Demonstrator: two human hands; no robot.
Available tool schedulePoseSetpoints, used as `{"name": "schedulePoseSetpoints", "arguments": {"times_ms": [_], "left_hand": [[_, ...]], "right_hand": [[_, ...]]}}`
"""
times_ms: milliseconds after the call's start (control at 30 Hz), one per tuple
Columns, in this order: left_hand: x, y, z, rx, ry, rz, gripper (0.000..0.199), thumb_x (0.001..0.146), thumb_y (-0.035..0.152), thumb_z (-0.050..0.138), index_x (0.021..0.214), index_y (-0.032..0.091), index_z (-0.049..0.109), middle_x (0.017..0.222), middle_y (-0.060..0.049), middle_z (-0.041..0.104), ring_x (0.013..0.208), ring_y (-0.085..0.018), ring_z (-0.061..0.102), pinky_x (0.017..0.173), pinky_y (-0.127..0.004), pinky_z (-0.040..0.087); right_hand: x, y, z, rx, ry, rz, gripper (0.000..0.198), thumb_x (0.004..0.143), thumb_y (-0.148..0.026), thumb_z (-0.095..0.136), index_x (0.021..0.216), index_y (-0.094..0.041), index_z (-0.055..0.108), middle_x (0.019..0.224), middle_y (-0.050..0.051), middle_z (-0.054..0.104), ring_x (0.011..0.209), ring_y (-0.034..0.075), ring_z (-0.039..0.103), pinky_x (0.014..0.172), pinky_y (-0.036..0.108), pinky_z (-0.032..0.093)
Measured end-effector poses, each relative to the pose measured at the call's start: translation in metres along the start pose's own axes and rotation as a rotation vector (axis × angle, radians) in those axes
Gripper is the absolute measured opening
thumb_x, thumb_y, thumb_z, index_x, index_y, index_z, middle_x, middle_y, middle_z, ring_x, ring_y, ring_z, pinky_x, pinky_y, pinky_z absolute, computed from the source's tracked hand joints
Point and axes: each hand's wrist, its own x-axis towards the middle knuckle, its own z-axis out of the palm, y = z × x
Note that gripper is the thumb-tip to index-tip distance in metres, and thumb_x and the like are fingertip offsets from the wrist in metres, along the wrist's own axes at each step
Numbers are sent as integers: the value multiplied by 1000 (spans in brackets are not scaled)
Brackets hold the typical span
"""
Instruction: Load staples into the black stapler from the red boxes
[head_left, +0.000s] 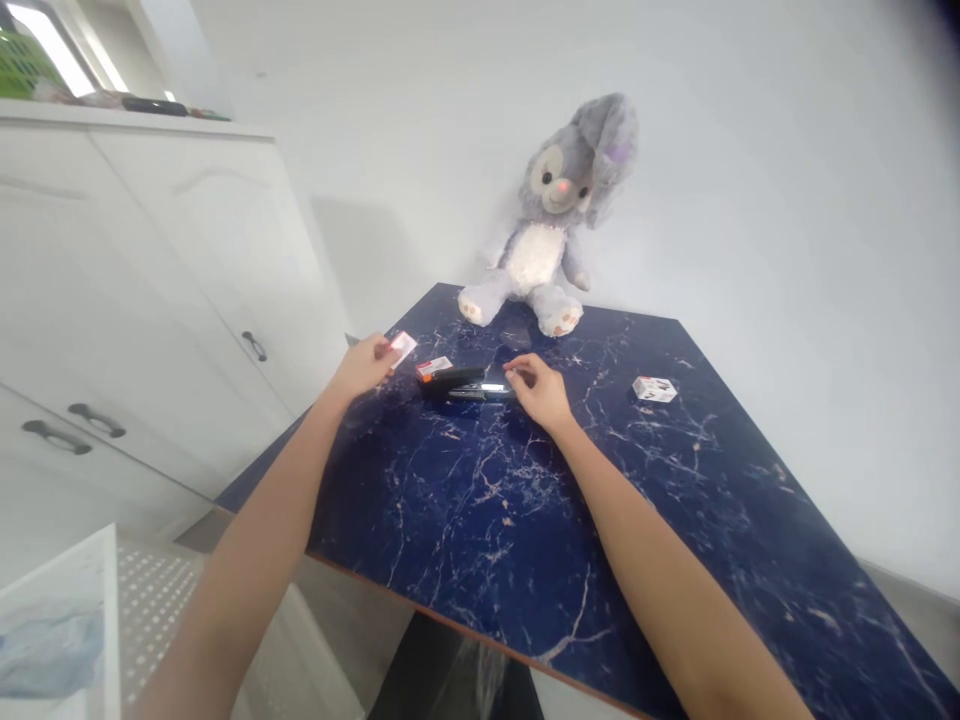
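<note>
My left hand [366, 366] pinches a small white and red box [403, 347] between thumb and fingers, at the left side of the table. My right hand [540, 390] is at the right end of a black stapler [454, 378] that lies lengthwise, with a silver strip showing. The fingers of that hand are curled, thumb and forefinger close together; whatever is between them is too small to make out. Just behind the stapler's left end lies another small box [433, 367], white with red and orange.
The dark blue marbled table [480, 540] stands against a white wall. A grey plush rabbit [544, 230] sits at its back edge. Farther right is a small white box [655, 389]. White cabinets [150, 260] and a white perforated basket [154, 600] are on the left.
</note>
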Motion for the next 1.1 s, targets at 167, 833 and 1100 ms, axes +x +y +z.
{"name": "schedulePoseSetpoints", "arguments": {"times_ms": [167, 833, 1100], "left_hand": [[-5, 12, 12, -529, -106, 49, 52, 86, 33, 65, 135, 19, 57, 112, -10, 69, 85, -19, 69, 81, -36, 59], [-31, 53, 44, -512, -85, 245, 41, 81, 17, 56, 118, 15, 73, 80, -6, 76, 73, -20, 72, 77, -36, 59], [-39, 58, 57, -668, -248, 302, 38, 85, 26, 61, 120, 15, 72, 91, -8, 77, 77, -21, 73, 80, -37, 58]], "right_hand": [[0, 3, 0, 29, 141, 80, 32, 94, -42, 55, 115, -22, 66, 108, 7, 72, 84, 21, 70, 79, 35, 58], [-7, -20, 23, -277, 173, -353, 33, 99, -31, 53, 130, -24, 64, 110, 7, 73, 117, 26, 58, 102, 42, 50], [-8, -20, 26, -345, -90, -494, 45, 101, -28, 48, 147, -28, 48, 119, 7, 70, 119, 22, 60, 99, 36, 55]]}}
